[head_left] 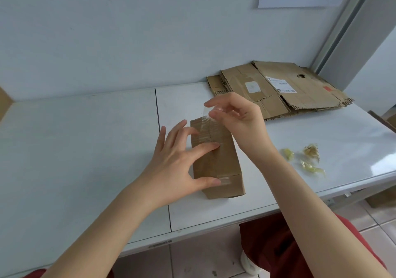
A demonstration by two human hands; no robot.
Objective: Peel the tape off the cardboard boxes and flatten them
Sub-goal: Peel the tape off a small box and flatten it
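Box (216, 166) x1: L hand (177, 160) pressing flat on it, R hand (240, 115) pinching 1 tape strip (205, 115), 3 wads (311, 151) nearby

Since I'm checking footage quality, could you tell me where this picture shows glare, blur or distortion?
Head view: glare whitens the table near its right edge; the wide lens bows its edges; the right hand and the tape it pinches look slightly soft.

Left hand (180, 164) splayed flat; right hand (237, 115) raised, fingertips seemingly pinched.
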